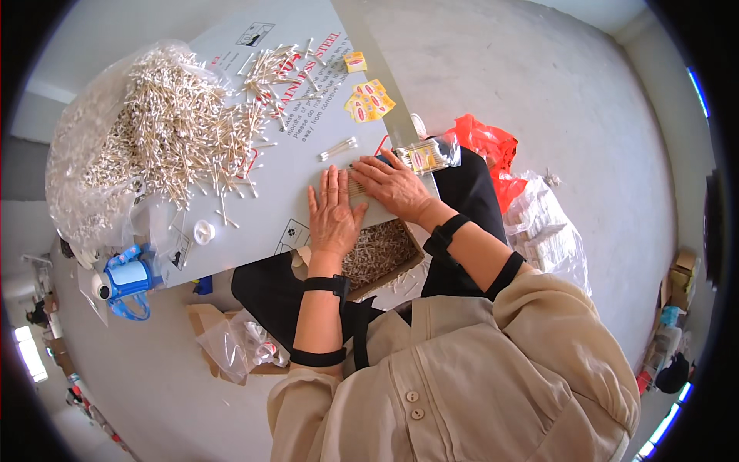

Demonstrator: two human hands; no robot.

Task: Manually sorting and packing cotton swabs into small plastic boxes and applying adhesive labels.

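My left hand lies flat at the table's near edge, fingers stretched forward. My right hand reaches in from the right, its fingers extended over a row of cotton swabs lying between both hands. The fingers of both hands touch the row, which they partly cover. Just beyond it lie a few loose cotton swabs. By my right fingers rests a clear plastic packet of cotton swabs with a yellow label, partly over the table edge. Several yellow cards lie farther back.
A large clear bag spills a heap of cotton swabs across the table's left side. A white round cap and a blue bottle stand near its edge. Below my hands is a cardboard box of swabs. Red bags lie at right.
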